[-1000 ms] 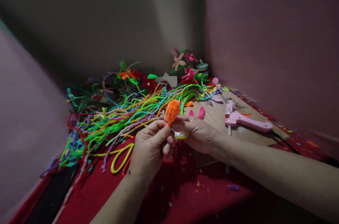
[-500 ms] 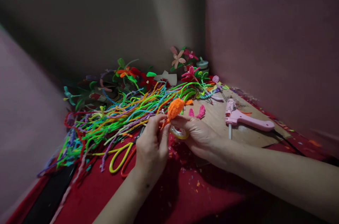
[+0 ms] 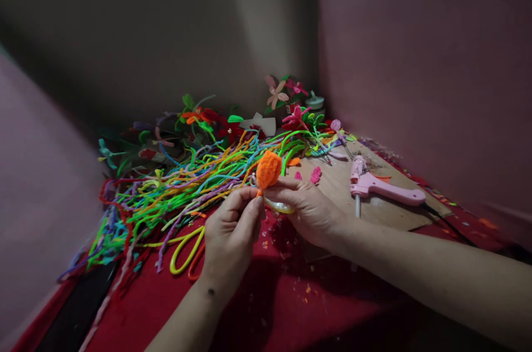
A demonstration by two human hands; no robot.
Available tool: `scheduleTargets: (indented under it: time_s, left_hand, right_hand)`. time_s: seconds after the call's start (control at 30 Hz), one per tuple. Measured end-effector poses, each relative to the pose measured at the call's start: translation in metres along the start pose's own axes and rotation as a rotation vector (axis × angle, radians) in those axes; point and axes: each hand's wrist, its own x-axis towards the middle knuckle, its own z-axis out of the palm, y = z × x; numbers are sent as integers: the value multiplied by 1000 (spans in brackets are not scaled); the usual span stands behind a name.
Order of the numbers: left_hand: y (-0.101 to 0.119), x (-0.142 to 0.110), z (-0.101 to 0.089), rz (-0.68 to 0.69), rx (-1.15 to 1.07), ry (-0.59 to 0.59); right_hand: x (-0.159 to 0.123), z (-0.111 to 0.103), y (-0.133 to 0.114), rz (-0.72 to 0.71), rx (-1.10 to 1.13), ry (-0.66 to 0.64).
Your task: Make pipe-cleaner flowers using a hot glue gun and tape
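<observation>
An orange fuzzy pipe-cleaner flower bud (image 3: 269,169) stands upright between my hands. My left hand (image 3: 235,227) pinches its thin lower end between thumb and fingertips. My right hand (image 3: 310,205) is closed beside it, with a roll of clear tape (image 3: 279,207) under its fingers. The tips of the right fingers lie near the bud's base; whether they touch it I cannot make out. Left of my hands spreads a heap of coloured pipe cleaners (image 3: 199,174). Two small pink petal pieces (image 3: 316,174) lie beyond my right hand.
A pink glue gun (image 3: 384,188) rests on a brown board (image 3: 409,219) at the right, its cord trailing off. Scissors with yellow and red handles (image 3: 177,266) lie by my left wrist. Finished pipe-cleaner flowers (image 3: 277,95) and a lidded jar (image 3: 315,101) stand against the wall.
The orange bud has turned more upright and shifted slightly left with my hands. The tape roll has tilted and now shows more edge-on. The whole view has shifted a little.
</observation>
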Motion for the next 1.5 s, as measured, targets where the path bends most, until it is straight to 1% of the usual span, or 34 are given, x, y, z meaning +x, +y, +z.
scheduleTargets:
  time_s: [0.07,0.13,0.2,0.3,0.37,0.4,0.47,0.6,0.67,0.7,0.77,0.87,1.0,1.07,1.17,1.23,1.37,1.43,1.5]
  left_hand:
    - [5,-1,0,-108,-176,-29]
    - [9,0,-2,-178,-301,-62]
    - [11,1,-4,-254,-402,-120]
    - [10,5,-9,-370,-500,-255]
    - [8,6,-11,-402,-502,-329]
    - [6,6,-10,-379,-464,-334]
    - [3,5,-9,-251,-294,-274]
    - [-5,-1,-4,133,194,-60]
    - [-9,-3,-4,235,351,-4]
    - [-10,-3,-4,247,380,9]
    - [-11,-3,-5,198,317,-2]
    - [-7,-2,-5,39,52,-66]
    - [1,0,-7,-169,-275,-169]
    - [3,1,-9,-257,-374,-218]
    - [4,3,-13,-351,-438,-275]
    - [2,5,-14,-390,-454,-323]
    - [0,9,-12,-409,-474,-397]
    - [0,11,-9,-401,-448,-397]
    - [1,12,-8,-346,-345,-341]
  right_hand:
    - [2,-1,-3,-16,-32,-52]
    - [3,-2,-5,-21,-56,-94]
    - [3,-4,-6,13,-63,-132]
    - [2,-7,-6,87,-37,-170]
    - [2,-9,-5,113,-15,-151]
    - [2,-9,-4,114,-12,-132]
    - [2,-8,-3,93,-23,-92]
    - [2,-5,-3,35,-60,-7]
    - [0,-4,-3,34,-71,4]
    - [0,-3,-3,35,-76,-2]
    - [-1,-3,-4,33,-87,-21]
    - [-1,-4,-4,43,-108,-68]
    - [2,-9,-4,83,-131,-170]
    - [4,-13,-4,93,-152,-239]
    - [4,-17,-6,93,-183,-316]
    - [3,-17,-7,83,-196,-295]
    - [1,-15,-7,34,-204,-175]
    - [0,-14,-7,6,-213,-137]
    - [0,-13,-8,-17,-239,-115]
